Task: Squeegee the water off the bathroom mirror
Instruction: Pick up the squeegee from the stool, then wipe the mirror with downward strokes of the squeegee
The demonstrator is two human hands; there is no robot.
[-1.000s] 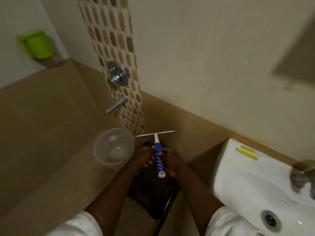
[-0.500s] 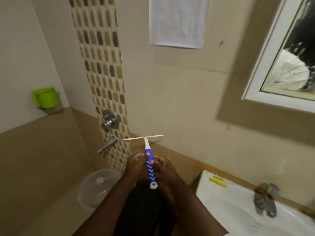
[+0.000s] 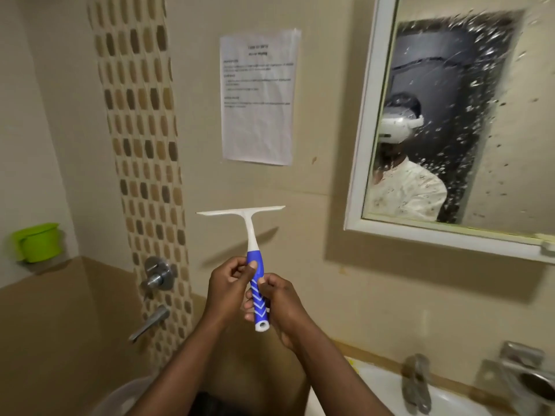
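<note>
Up at the right, the wet mirror (image 3: pixel 444 121) has come into view now, so wiping can start soon, with the left hand (image 3: pixel 228 283) and right hand (image 3: pixel 282 304) both closed around the squeegee (image 3: pixel 253 259).

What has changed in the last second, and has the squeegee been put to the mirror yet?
The view has tilted up from the sink corner, bringing the paper notice and the wet mirror into sight. The squeegee has come up with it, now raised before the wall, left of the mirror. Unchanged: left hand and right hand both grip the blue handle, blade up and level. It has not yet touched the glass.
</note>
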